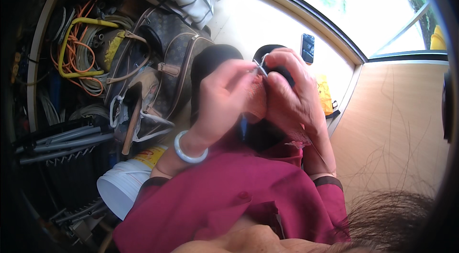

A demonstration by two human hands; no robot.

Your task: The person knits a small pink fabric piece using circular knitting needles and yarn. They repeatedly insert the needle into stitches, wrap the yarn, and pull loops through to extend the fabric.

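My left hand [224,91], a pale bangle at its wrist, pinches near a thin, light-coloured needle or hook [260,68]; motion blur hides the exact grip. Close on its right, my right hand [296,89] holds the upper edge of a pinkish-orange knitted or crocheted piece [256,100], with fingertips at the same thin tool. Part of the fabric hangs between the hands, and a pink end [299,141] shows below my right palm. A thin strand of yarn [320,150] runs down along the right forearm. Both hands are above my dark-clad knees.
A phone [308,48] and a yellow packet [323,93] lie by the window frame. At left are a brown patterned bag [183,50], orange cord [77,43], a yellow metal handle [64,50], a wooden handle [132,125] and white buckets [120,185]. A wooden panel [387,109] stands right.
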